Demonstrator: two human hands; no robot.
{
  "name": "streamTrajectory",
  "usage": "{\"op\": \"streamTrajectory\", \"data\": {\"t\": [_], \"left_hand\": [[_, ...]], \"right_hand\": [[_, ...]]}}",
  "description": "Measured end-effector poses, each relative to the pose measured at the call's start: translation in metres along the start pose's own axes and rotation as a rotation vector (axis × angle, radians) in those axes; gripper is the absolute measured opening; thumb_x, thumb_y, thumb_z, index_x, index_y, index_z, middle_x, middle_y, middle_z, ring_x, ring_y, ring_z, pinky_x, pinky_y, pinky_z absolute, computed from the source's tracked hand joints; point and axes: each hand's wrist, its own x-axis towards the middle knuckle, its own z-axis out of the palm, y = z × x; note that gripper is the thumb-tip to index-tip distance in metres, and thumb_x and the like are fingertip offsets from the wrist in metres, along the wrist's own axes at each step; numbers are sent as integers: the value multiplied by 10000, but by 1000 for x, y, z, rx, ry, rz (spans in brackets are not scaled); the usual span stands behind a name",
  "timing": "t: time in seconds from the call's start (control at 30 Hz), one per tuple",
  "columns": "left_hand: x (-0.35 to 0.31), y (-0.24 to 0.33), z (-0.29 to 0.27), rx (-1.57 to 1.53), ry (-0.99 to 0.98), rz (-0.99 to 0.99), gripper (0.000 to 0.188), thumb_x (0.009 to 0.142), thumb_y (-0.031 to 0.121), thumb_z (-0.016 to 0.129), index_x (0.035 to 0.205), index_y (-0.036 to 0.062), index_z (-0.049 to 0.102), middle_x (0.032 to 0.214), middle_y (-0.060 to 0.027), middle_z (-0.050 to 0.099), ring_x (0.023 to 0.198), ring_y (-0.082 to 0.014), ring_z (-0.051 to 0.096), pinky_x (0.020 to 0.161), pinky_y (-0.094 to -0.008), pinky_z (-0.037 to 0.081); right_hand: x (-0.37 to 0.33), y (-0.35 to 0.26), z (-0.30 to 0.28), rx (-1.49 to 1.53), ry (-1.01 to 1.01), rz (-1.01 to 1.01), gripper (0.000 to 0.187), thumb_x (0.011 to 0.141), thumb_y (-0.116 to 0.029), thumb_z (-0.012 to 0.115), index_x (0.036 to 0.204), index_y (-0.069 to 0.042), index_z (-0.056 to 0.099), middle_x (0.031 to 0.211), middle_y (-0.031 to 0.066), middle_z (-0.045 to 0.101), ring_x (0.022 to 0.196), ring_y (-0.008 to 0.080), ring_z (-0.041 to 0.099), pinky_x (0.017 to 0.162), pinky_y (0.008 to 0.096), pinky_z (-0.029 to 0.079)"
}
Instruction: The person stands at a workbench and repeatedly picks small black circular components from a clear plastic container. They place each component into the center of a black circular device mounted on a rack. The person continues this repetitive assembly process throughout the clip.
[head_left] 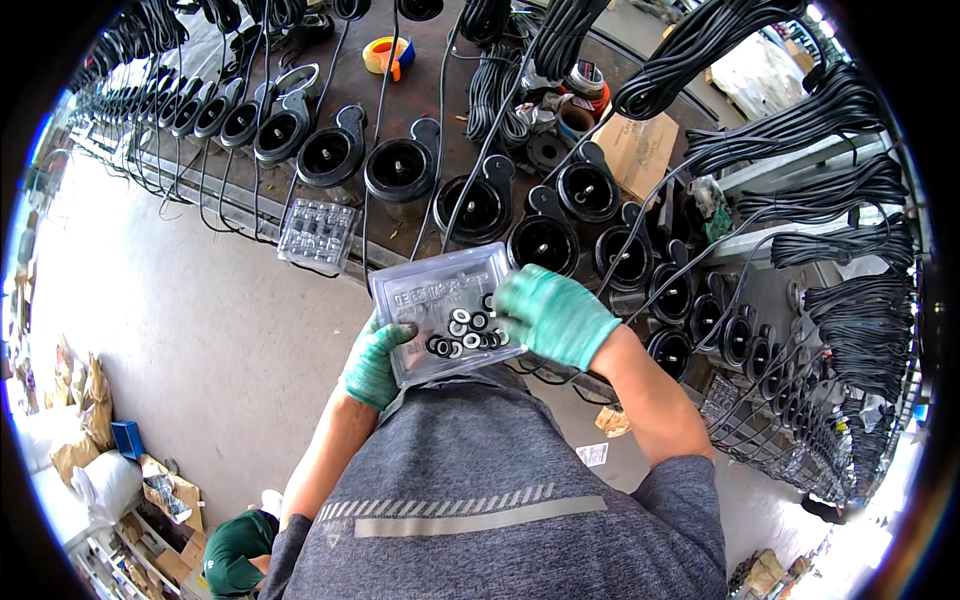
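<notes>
My left hand (pixel 375 362), in a green glove, grips a clear plastic tray (pixel 420 268) at its left side, thumb over the rim. Several small black and white ring washers (pixel 470 338) lie loose in the tray's lower right part. Over the tray's right edge is my right hand (pixel 553 315), also gloved in green. Its fingers are smeared by motion, so I cannot make out whether they hold a washer. Just beyond the tray stand round black housings (pixel 543 243) with a metal stud in the middle of each, cables rising from them.
A clear case of small metal parts (pixel 317 235) sits at the bench edge. Tape rolls (pixel 388 58) and a cardboard box (pixel 635 150) lie on the dark bench (pixel 420 90). Bundled black cables (pixel 690 55) hang overhead. Another person (pixel 238 552) is at the lower left.
</notes>
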Motion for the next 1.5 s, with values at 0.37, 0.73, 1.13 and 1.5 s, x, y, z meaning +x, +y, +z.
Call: {"op": "streamTrajectory", "data": {"t": [0.37,0.73,1.13,1.5], "left_hand": [[-3,5,-16,-41,28,35,591,855,27,681,1433,15,557,1290,-176,701,1109,-314,716,966,-452,613],[0,11,-10,-11,4,49,635,850,28,688,1464,22,528,1314,-168,686,1146,-311,701,986,-456,607],[-6,5,-10,-66,15,44,689,809,23,736,1468,21,533,1313,-163,682,1159,-315,693,1015,-465,591],[-13,18,-19,-105,69,53,615,853,-6,663,1454,19,539,1302,-168,689,1135,-317,703,996,-469,600]], "right_hand": [[-23,90,52,-288,403,387,172,863,-78,750,1017,-44,681,1025,139,689,972,358,666,857,458,563],[11,4,3,-63,333,65,196,867,-93,731,1062,-97,749,1142,103,692,1034,302,668,905,421,586],[50,-21,20,-372,-228,151,205,871,-132,679,1042,-64,769,1171,153,689,1038,308,666,900,413,581],[64,-22,24,-239,-216,132,273,818,-188,785,1065,-74,765,1190,153,654,1050,346,644,900,452,578]]}}
